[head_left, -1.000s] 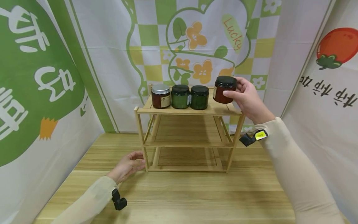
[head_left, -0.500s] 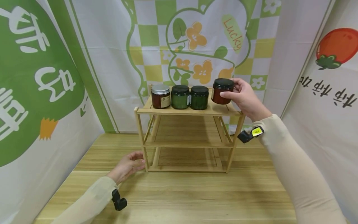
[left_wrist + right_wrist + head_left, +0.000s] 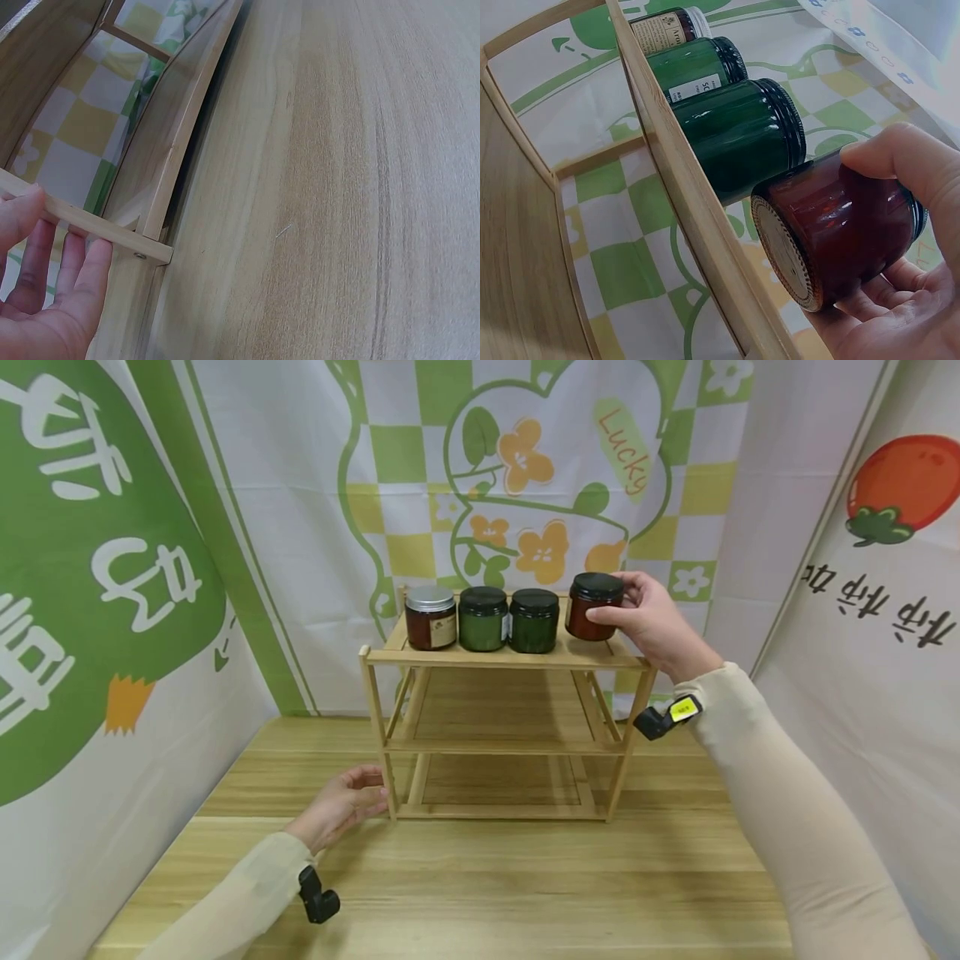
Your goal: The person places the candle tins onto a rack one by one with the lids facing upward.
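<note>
My right hand [image 3: 660, 622] holds a brown-red glass jar with a black lid [image 3: 592, 614] between thumb and fingers, over the right end of the top shelf. The underside of this jar shows in the right wrist view. To its left on the shelf stand a dark green jar [image 3: 534, 622], a lighter green jar [image 3: 483, 620] and a brown jar with a silver lid [image 3: 431, 620]. Down at the left, my left hand [image 3: 345, 804] pinches the front left leg [image 3: 112, 234] of the wooden rack [image 3: 495, 747], thumb on one side and fingers on the other.
The three-tier rack stands on a wood-grain table [image 3: 480, 885]. Behind it hangs a green and white printed cloth [image 3: 405, 452]. Printed cloth panels [image 3: 885, 635] also close off both sides.
My right hand has brought the brown-red jar slightly left and down, nearer the shelf and the dark green jar. The left hand has stayed at the rack leg.
</note>
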Demonstrator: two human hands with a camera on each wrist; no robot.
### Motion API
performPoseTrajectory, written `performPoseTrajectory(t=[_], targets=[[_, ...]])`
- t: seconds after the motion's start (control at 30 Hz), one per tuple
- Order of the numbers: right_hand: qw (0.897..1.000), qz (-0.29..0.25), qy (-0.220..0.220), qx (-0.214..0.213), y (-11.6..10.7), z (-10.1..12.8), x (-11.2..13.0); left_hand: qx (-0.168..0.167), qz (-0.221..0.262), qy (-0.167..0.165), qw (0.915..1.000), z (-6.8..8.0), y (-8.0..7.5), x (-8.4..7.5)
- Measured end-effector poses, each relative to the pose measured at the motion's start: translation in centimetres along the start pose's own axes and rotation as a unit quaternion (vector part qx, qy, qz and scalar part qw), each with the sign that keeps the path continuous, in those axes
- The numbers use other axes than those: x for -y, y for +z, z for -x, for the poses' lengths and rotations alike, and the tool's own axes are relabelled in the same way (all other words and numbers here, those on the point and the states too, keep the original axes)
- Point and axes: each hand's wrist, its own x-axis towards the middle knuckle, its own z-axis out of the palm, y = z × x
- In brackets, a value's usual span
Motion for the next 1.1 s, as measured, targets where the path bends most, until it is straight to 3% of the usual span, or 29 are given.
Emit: performPoseTrajectory(t=[0.43,1.1], targets=[[0.996,0.086,0.038,-0.005,0.45,-0.27,-0.10,-0.007,-0.002,-0.003,1.0000,-0.06,-0.08,0.04],[0.994,0.098,0.052,-0.001,0.88,-0.44,-0.38,-0.004,-0.005,-0.003,1.0000,0.00,-0.16,0.11]])
